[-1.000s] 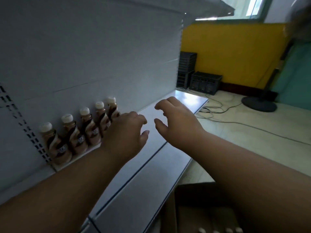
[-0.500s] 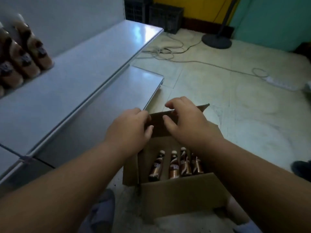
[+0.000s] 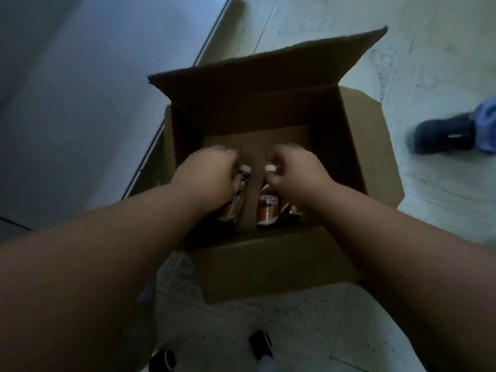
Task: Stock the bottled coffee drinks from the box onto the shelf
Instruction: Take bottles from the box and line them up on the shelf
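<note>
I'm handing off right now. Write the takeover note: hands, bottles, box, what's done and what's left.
Left hand: down in the box, closed around the left bottle near its neck.
Right hand: closed around the top of the right bottle, cap showing.
Both bottles are upright inside the open box on the floor; at least one more stands behind the right hand, partly hidden.
Shelf: to the left of the box; no bottles on the part in view.
Left to do: lift both bottles out, set them on the shelf, then return for the rest.

One head-worn view looks steeply down, close over an open box (image 3: 268, 264) on the floor (image 3: 335, 331); no second view.
</note>
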Demonstrator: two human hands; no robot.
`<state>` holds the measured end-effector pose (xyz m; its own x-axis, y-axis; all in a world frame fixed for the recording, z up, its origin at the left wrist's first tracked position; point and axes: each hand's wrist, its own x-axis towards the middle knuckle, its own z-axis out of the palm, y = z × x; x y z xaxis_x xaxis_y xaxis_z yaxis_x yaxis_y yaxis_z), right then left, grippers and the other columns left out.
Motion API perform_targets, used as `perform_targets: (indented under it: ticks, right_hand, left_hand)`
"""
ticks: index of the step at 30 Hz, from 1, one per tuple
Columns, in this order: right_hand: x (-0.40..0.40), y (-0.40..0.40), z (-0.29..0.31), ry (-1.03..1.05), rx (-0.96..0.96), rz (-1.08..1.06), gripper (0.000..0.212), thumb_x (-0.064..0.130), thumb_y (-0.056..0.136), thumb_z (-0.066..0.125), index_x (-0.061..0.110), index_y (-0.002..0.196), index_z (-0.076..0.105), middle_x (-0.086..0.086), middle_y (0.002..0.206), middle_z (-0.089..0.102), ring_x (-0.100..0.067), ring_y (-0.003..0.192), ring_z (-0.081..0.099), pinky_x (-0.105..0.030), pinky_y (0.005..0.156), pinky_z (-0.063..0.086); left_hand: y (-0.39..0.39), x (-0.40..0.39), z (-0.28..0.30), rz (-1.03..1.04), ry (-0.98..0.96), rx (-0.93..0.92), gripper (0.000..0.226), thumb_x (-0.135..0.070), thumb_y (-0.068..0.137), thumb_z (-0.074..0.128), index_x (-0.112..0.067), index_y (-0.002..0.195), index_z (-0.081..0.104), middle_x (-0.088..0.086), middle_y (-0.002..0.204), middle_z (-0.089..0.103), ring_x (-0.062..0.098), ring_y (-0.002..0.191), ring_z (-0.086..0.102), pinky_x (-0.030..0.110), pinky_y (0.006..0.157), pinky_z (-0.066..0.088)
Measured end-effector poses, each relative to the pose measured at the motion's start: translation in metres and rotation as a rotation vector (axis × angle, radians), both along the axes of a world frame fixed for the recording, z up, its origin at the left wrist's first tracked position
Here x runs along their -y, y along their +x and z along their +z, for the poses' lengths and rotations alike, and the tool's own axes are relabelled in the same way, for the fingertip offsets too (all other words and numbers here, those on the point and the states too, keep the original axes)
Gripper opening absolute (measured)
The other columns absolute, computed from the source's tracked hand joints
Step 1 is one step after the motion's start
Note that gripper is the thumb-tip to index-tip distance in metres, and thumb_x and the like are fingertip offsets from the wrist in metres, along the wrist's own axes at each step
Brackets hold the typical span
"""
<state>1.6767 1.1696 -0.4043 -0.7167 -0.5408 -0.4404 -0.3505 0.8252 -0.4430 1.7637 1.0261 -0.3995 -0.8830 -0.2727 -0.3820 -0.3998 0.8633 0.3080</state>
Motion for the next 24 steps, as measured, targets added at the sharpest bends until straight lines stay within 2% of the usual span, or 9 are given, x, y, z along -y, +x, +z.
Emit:
perform_targets:
  ticks: [5, 9, 12, 14, 16, 18, 20, 22, 24]
  right_hand:
    - [0.006, -0.029, -0.059, 0.072, 0.097, -0.009, 0.036, 0.027, 0.088, 0.066, 0.021, 0.123, 0.059, -0.004, 0.122, 0.060, -0.022, 0.108, 0.059, -0.041, 0.089, 0.054]
    - [0.011, -0.045, -0.100, 0.124, 0.106, 0.058, 0.036, 0.015, 0.095, 0.052, 0.015, 0.130, 0.055, -0.010, 0.131, 0.058, -0.026, 0.120, 0.055, -0.041, 0.102, 0.044]
    - [0.020, -0.057, -0.124, 0.309, 0.131, 0.197, 0.039, 0.017, 0.098, 0.047, 0.009, 0.136, 0.048, -0.013, 0.140, 0.050, -0.031, 0.127, 0.048, -0.043, 0.106, 0.038]
    - [0.025, -0.061, -0.133, 0.413, 0.169, 0.277, 0.036, 0.022, 0.099, 0.046, 0.008, 0.132, 0.051, -0.012, 0.137, 0.051, -0.032, 0.125, 0.049, -0.043, 0.103, 0.041]
    - [0.027, -0.064, -0.139, 0.418, 0.136, 0.297, 0.035, 0.026, 0.099, 0.045, 0.009, 0.129, 0.051, -0.012, 0.136, 0.051, -0.031, 0.124, 0.049, -0.043, 0.102, 0.041]
    - [0.026, -0.064, -0.144, 0.327, 0.120, 0.201, 0.036, 0.031, 0.097, 0.048, 0.010, 0.126, 0.049, -0.011, 0.131, 0.054, -0.030, 0.120, 0.052, -0.043, 0.100, 0.039]
    - [0.023, -0.061, -0.145, 0.225, 0.146, 0.140, 0.034, 0.036, 0.095, 0.049, 0.011, 0.118, 0.049, -0.009, 0.120, 0.058, -0.028, 0.114, 0.054, -0.046, 0.102, 0.037]
    - [0.021, -0.057, -0.138, 0.175, 0.180, 0.121, 0.032, 0.042, 0.094, 0.049, 0.015, 0.109, 0.050, -0.004, 0.108, 0.058, -0.025, 0.109, 0.055, -0.048, 0.103, 0.036]
    - [0.021, -0.052, -0.125, 0.188, 0.196, 0.156, 0.033, 0.044, 0.093, 0.047, 0.017, 0.110, 0.056, -0.004, 0.113, 0.059, -0.025, 0.113, 0.055, -0.050, 0.104, 0.035]
  left_hand:
    - [-0.029, 0.000, -0.054, -0.003, 0.058, 0.072, 0.022, -0.033, 0.092, 0.058, -0.023, 0.111, 0.059, 0.000, 0.106, 0.056, 0.017, 0.092, 0.054, 0.032, 0.075, 0.047]
    - [-0.049, 0.002, -0.101, 0.036, 0.111, 0.086, 0.022, -0.025, 0.095, 0.051, -0.018, 0.114, 0.058, 0.008, 0.112, 0.060, 0.020, 0.094, 0.054, 0.032, 0.073, 0.041]
    - [-0.066, 0.007, -0.139, 0.081, 0.142, 0.216, 0.044, -0.028, 0.096, 0.048, -0.022, 0.140, 0.041, 0.013, 0.139, 0.044, 0.032, 0.120, 0.049, 0.039, 0.091, 0.045]
    - [-0.072, 0.008, -0.161, 0.040, 0.175, 0.282, 0.053, -0.036, 0.097, 0.045, -0.029, 0.148, 0.031, 0.015, 0.151, 0.032, 0.035, 0.131, 0.041, 0.041, 0.104, 0.039]
    - [-0.074, 0.006, -0.173, 0.002, 0.226, 0.314, 0.050, -0.032, 0.096, 0.049, -0.026, 0.144, 0.039, 0.013, 0.149, 0.038, 0.032, 0.131, 0.042, 0.034, 0.105, 0.036]
    - [-0.074, 0.005, -0.175, 0.004, 0.267, 0.323, 0.045, -0.023, 0.093, 0.056, -0.020, 0.138, 0.048, 0.010, 0.142, 0.046, 0.029, 0.125, 0.048, 0.029, 0.096, 0.038]
    - [-0.072, 0.006, -0.170, 0.012, 0.308, 0.336, 0.039, -0.016, 0.092, 0.058, -0.017, 0.131, 0.054, 0.010, 0.135, 0.054, 0.028, 0.118, 0.053, 0.027, 0.090, 0.041]
    - [-0.067, 0.008, -0.164, -0.011, 0.331, 0.347, 0.034, -0.014, 0.092, 0.057, -0.013, 0.125, 0.057, 0.011, 0.130, 0.058, 0.027, 0.115, 0.055, 0.027, 0.090, 0.043]
    - [-0.059, 0.011, -0.151, -0.017, 0.333, 0.350, 0.037, -0.014, 0.091, 0.058, -0.012, 0.128, 0.056, 0.011, 0.128, 0.059, 0.027, 0.115, 0.056, 0.025, 0.089, 0.042]
